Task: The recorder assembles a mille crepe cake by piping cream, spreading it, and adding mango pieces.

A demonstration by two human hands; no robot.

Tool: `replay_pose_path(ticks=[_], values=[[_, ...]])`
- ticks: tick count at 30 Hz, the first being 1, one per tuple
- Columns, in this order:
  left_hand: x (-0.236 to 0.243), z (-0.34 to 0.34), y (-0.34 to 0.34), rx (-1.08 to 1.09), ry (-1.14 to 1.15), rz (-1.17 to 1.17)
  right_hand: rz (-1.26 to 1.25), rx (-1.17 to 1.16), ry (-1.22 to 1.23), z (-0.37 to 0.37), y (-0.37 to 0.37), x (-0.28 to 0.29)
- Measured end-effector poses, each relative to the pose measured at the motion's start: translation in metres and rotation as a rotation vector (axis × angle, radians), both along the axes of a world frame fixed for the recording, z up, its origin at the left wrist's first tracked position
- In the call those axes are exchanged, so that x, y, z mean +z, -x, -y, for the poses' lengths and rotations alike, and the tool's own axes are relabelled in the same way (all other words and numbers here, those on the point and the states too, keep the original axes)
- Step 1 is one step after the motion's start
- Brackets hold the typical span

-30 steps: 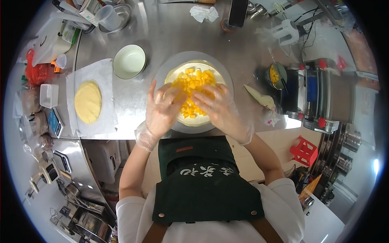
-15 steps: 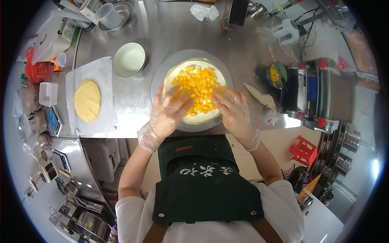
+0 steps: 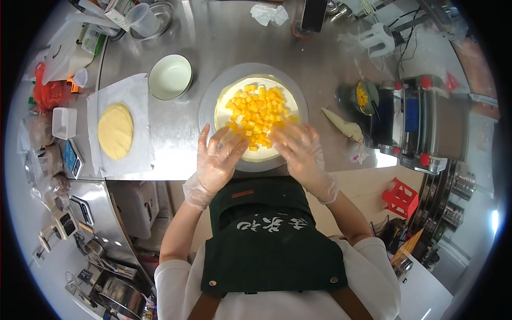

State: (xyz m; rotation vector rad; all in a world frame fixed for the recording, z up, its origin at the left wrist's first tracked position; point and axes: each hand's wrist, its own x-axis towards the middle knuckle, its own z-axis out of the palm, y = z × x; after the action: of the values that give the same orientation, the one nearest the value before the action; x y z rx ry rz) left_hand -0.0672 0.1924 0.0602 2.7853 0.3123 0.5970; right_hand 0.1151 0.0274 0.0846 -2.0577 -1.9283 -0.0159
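Yellow fruit cubes, apparently mango (image 3: 257, 109), lie heaped over the middle of a round, cream-topped cake layer (image 3: 220, 116). That layer rests on a grey round board (image 3: 208, 88). Clear plastic gloves cover both hands. My left hand (image 3: 217, 162) is at the near left edge of the layer, fingers spread, fingertips by the cubes. On the near right side, my right hand (image 3: 305, 157) reaches over the layer with its fingers stretched out against the cubes; motion smears its fingertips. Neither hand visibly grips a cube.
Left of the board are a white bowl (image 3: 170, 77) and a pale yellow round layer (image 3: 115, 132) on white paper (image 3: 141, 154). To the right lie a filled piping bag (image 3: 342, 125) and a small pan (image 3: 368, 97) holding more cubes. A crumpled tissue (image 3: 269, 15) lies at the back.
Both hands have drawn toward me, and the right has shifted slightly left. The cubes at the near edge sit closer to the middle, and more of the cream at the left shows.
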Motion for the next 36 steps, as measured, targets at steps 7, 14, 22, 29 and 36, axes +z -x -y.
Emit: replay_pose_path(ticks=[7, 14, 22, 29, 36], values=[[0.007, -0.002, -0.01, 0.088, -0.023, 0.031, 0.023, -0.093, -0.01, -0.022, -0.005, -0.001], [0.006, -0.006, -0.013, 0.099, -0.048, -0.005, 0.04, -0.037, 0.013, -0.031, 0.006, -0.004], [0.001, -0.021, -0.011, 0.196, -0.039, 0.03, 0.015, 0.082, 0.06, -0.053, 0.018, -0.002], [0.002, -0.028, -0.013, 0.26, 0.002, 0.086, 0.002, 0.04, -0.011, -0.07, 0.02, 0.001], [0.004, -0.022, -0.007, 0.239, -0.007, 0.082, 0.021, 0.021, -0.044, -0.057, 0.005, 0.007]])
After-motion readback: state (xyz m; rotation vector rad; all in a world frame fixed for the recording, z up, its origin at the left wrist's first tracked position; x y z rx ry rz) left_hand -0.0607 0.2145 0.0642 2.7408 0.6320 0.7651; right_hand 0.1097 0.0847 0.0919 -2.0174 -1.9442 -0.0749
